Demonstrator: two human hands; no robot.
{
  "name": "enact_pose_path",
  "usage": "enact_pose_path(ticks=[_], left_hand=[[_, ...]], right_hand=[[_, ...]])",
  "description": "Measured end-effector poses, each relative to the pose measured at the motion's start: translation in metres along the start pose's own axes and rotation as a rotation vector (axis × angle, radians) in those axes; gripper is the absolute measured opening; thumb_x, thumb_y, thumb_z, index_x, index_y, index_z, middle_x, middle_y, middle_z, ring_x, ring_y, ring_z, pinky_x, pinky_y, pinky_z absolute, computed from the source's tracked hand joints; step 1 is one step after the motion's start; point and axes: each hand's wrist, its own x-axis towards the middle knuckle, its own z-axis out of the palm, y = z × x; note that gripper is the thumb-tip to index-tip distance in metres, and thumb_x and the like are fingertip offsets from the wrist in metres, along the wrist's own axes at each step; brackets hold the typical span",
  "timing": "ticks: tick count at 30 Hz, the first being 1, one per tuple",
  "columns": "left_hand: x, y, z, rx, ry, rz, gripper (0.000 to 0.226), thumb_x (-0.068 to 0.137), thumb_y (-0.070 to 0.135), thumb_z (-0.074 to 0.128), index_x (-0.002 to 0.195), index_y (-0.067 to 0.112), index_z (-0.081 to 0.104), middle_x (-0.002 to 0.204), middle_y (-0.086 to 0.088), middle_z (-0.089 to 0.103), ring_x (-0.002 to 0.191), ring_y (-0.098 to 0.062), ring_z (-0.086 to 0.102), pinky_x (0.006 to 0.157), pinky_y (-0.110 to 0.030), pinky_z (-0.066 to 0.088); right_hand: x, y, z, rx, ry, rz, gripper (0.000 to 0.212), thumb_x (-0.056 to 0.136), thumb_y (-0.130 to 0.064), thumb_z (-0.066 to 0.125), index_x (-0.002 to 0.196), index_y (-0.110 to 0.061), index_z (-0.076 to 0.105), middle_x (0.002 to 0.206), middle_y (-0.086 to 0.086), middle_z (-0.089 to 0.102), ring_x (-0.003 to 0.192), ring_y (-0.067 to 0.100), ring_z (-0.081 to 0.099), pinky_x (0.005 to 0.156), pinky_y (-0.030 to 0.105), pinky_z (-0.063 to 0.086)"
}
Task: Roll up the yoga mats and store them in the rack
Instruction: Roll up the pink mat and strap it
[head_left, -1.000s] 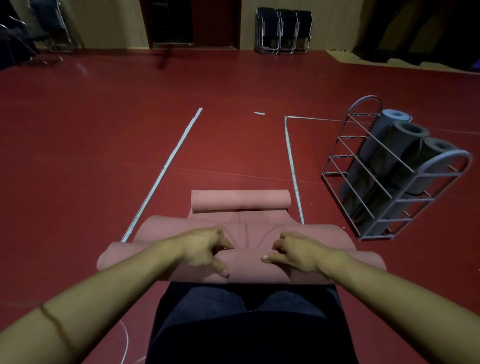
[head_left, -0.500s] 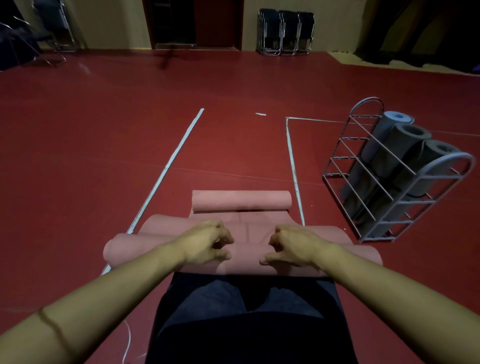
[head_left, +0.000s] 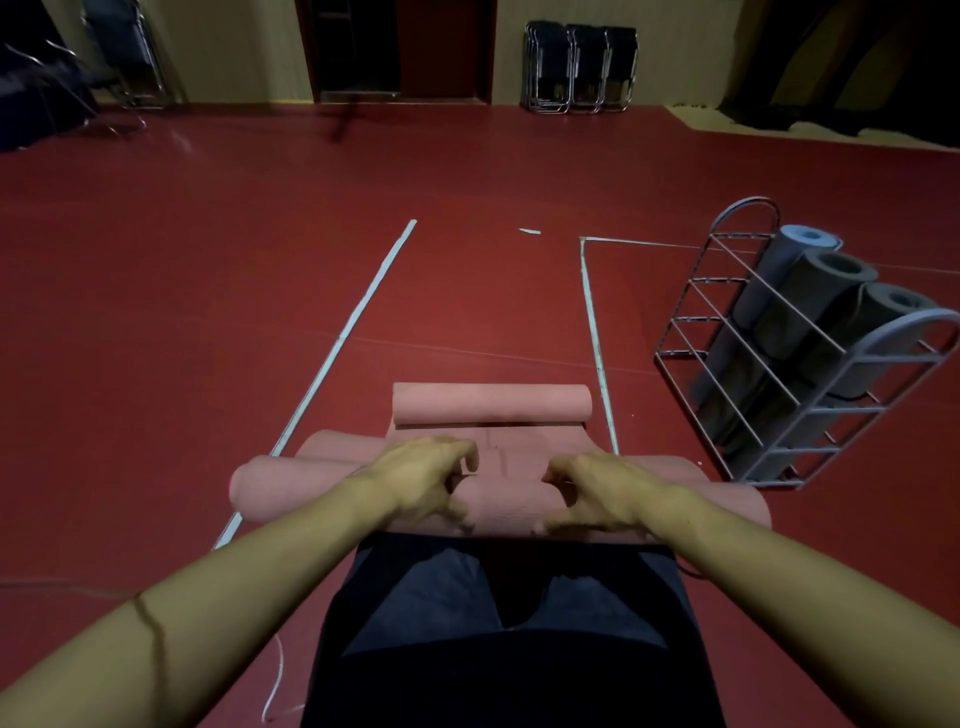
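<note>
Left hand: left hand (head_left: 422, 480) lies on the near roll, fingers curled over its top, gripping it.
Right hand: right hand (head_left: 605, 493) does the same just beside it — fingers hooked on the roll.
Pink mat: pink mat (head_left: 498, 501) lies on the floor (head_left: 208, 312) at the knees, rolled at both ends — a short flat strip between.
Rack: wire rack (head_left: 810, 395) stands to the right, holding three grey mats (head_left: 810, 291).
Far wall: folded chairs (head_left: 579, 67) lean against it.
</note>
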Motion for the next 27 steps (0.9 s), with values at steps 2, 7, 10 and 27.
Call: enact_pose_path(ticks=[2,7,10,27], left_hand=[[0.001,0.000,-0.003,-0.019,-0.006,-0.026,0.058,0.074,0.053,0.085,0.119,0.029,0.057,0.102,0.016,0.058,0.091,-0.012,0.052,0.071,-0.028,0.034],[0.003,0.000,-0.005,-0.016,-0.046,-0.043,0.047,0.084,0.053,0.078,0.119,0.025,0.064,0.105,0.009,0.067,0.098,-0.017,0.061,0.073,-0.026,0.039],[0.002,-0.003,-0.001,0.002,-0.046,-0.031,0.047,0.086,0.058,0.073,0.118,0.025,0.066,0.101,0.010,0.059,0.108,-0.020,0.062,0.077,-0.029,0.044],[0.030,0.018,-0.021,0.311,-0.127,-0.066,0.063,0.075,0.054,0.083,0.127,0.025,0.064,0.129,-0.005,0.066,0.116,-0.031,0.063,0.086,-0.037,0.049]], right_hand=[[0.001,-0.001,0.001,-0.062,0.032,-0.032,0.086,0.073,-0.075,0.075,0.137,-0.020,0.059,0.126,-0.001,0.061,0.116,0.022,0.057,0.096,0.036,0.049],[0.011,-0.001,0.002,-0.147,0.053,-0.030,0.080,0.075,-0.078,0.070,0.132,-0.021,0.064,0.122,0.003,0.059,0.115,0.026,0.059,0.089,0.035,0.045],[0.013,-0.003,-0.002,-0.105,0.050,-0.014,0.082,0.078,-0.073,0.072,0.140,-0.022,0.055,0.133,0.001,0.063,0.119,0.026,0.060,0.090,0.035,0.046],[0.027,-0.009,-0.012,-0.262,0.066,0.002,0.067,0.076,-0.076,0.069,0.117,-0.023,0.072,0.116,0.002,0.067,0.106,0.027,0.065,0.087,0.038,0.053]])
